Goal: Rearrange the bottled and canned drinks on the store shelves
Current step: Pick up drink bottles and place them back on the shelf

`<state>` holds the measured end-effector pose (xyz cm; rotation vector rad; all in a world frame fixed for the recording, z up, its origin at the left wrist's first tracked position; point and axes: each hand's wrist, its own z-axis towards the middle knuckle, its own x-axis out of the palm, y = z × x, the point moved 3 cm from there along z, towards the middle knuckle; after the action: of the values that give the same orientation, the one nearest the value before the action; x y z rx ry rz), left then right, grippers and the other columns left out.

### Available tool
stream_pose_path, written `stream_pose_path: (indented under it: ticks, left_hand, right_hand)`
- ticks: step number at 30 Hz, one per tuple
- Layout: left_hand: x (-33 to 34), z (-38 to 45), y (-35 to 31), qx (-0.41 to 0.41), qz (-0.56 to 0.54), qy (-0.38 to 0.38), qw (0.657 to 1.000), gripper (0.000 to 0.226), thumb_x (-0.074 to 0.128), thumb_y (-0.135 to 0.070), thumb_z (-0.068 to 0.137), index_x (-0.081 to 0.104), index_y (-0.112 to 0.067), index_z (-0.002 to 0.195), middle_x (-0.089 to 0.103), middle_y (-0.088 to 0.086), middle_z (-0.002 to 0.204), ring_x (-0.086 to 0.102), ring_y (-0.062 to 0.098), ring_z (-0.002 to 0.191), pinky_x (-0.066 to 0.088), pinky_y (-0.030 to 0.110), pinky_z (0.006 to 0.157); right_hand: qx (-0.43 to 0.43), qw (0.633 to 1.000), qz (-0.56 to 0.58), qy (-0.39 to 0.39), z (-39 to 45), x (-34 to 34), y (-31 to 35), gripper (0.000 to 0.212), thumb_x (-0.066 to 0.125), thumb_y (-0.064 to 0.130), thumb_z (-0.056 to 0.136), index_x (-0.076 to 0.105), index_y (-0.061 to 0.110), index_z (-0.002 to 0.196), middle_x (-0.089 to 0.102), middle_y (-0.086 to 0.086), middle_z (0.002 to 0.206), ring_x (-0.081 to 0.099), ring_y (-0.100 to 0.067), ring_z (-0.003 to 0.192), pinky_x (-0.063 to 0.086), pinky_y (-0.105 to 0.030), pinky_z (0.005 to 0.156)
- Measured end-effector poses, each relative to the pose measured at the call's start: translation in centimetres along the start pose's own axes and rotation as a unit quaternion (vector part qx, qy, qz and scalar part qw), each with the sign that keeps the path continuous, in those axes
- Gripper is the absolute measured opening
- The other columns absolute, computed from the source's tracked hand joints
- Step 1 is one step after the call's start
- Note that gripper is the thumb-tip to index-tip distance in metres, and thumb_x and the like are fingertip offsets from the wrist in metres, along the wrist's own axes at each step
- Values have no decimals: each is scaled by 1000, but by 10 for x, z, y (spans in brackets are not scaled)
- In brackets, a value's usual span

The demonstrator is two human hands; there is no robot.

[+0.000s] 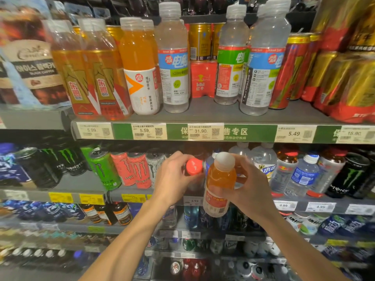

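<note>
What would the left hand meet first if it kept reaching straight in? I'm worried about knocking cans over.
The left hand already grips the red-capped dark bottle; behind that, probably the shelf's dark back, though depth is unclear.

The held bottle [220,184] is orange with a white cap and red-and-white label; the gripped cap [194,166] is red; Monster cans [104,169] show green, pink, black.

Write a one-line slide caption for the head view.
Left hand grips red-capped bottle; right hand holds orange drink bottle.
</note>
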<state>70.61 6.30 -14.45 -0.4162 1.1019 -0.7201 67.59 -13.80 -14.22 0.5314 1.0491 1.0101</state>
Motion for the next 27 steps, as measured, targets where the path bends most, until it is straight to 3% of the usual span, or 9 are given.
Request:
stream_pose_path:
  ticks: [2, 6, 12, 17, 21, 23, 27]
  left_hand:
    - [-6, -4, -2, -7, -29, -13, 999, 36, 93, -25, 61, 75, -32, 92, 61, -11, 84, 56, 1, 79, 42, 25, 67]
    - [-35, -8, -14, 5, -78, -87, 993, 31, 95, -29, 60, 74, -38, 81, 61, -11, 76, 55, 4, 74, 39, 11, 63]
    - [-56, -29, 2, -1, -83, -93, 992, 24, 95, -24, 58, 75, -29, 71, 65, -12, 69, 59, 6, 69, 43, 18, 54]
    - [-56, -42, 20, 17, -41, -65, 997, 35, 79, -57, 58, 71, -25, 67, 65, -9, 68, 60, 16, 65, 48, 37, 56]
    - [-61, -47, 20, 36, -43, -65, 996, 30, 81, -56, 59, 66, -33, 70, 64, -16, 70, 61, 12, 67, 50, 27, 56]
    - [-63, -48, 20, 32, -73, -67, 995, 28, 84, -51, 59, 64, -36, 71, 64, -17, 71, 62, 11, 68, 50, 24, 56]
    - [-62, -46, 16, 32, -117, -64, 991, 29, 83, -50, 59, 68, -30, 73, 67, -14, 71, 65, 10, 68, 53, 23, 55]
  right_hand:
    - [1, 1000, -4, 1, 4, 2, -2, 74, 96, 36, 58, 53, 43, 117, 62, 30, 106, 59, 9, 101, 46, -5, 78]
    - [-12, 1000, -7, 16, 11, 4, -1, 76, 97, 33, 56, 54, 33, 119, 62, 26, 108, 60, 8, 101, 47, -5, 78]
    - [-40, 996, -57, 51, 26, 14, 7, 76, 98, 32, 56, 51, 34, 116, 61, 22, 106, 61, 6, 99, 54, -11, 75]
    - [-66, 995, -62, 48, 39, 32, 8, 72, 99, 26, 57, 51, 32, 110, 58, 26, 102, 59, 11, 99, 50, -7, 73]
    - [-78, 993, -75, 47, 42, 45, 2, 72, 98, 29, 58, 53, 31, 113, 59, 20, 103, 58, 12, 95, 46, -3, 76]
    - [-83, 992, -82, 44, 44, 51, -1, 69, 98, 31, 59, 57, 27, 114, 63, 15, 105, 61, 6, 94, 47, -6, 76]
    - [-83, 992, -97, 18, 53, 54, -10, 65, 98, 30, 60, 62, 20, 114, 67, 7, 103, 65, -12, 90, 54, -25, 74]
